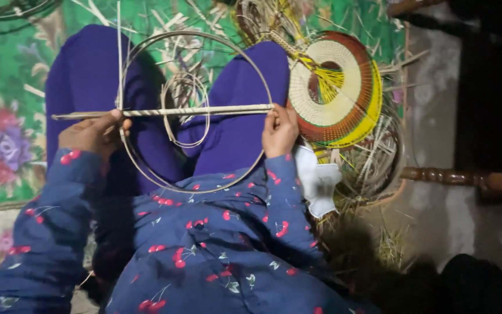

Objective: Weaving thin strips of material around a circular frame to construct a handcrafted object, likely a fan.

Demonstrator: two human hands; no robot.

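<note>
**Two hands on a cane hoop and its cross-stick**

Left hand [95, 132]: fingers curled shut, pinching the cross-stick [169, 111] right where it meets the hoop [146, 175] on the hoop's left side. Right hand [279, 129]: fingers folded over, gripping the stick's other end together w/ the hoop rim on the right side. Both hands closed on the work.

Stick is pale, thin, spiral-wrapped; it lies straight across the hoop approx. through the middle and sticks out past the left hand. Hoop is a thin round cane ring, held over the person's lap, resting against the knees in purple trousers [88, 75]. A smaller coil of cane [185, 107] shows inside the hoop, between the knees; can't tell if it touches the stick. One long thin strip [118, 52] rises from the left-hand joint.

Sleeves & top: dark blue cloth w/ red cherry print [204, 250].

No packages or signs to be seen. A white face mask [319, 180] lies just beside the right forearm.

Surface: green mat w/ pink-purple flowers [1, 110], strewn w/ loose straw [175, 23]. Bare grey floor [437, 128] to the right, w/ a turned wooden furniture leg [454, 177] on it.

Just beside the right hand, a round woven disc [344, 87], cream centre, red, green and yellow bands, lies on a shallow straw basket [379, 163] holding loose straw.
</note>
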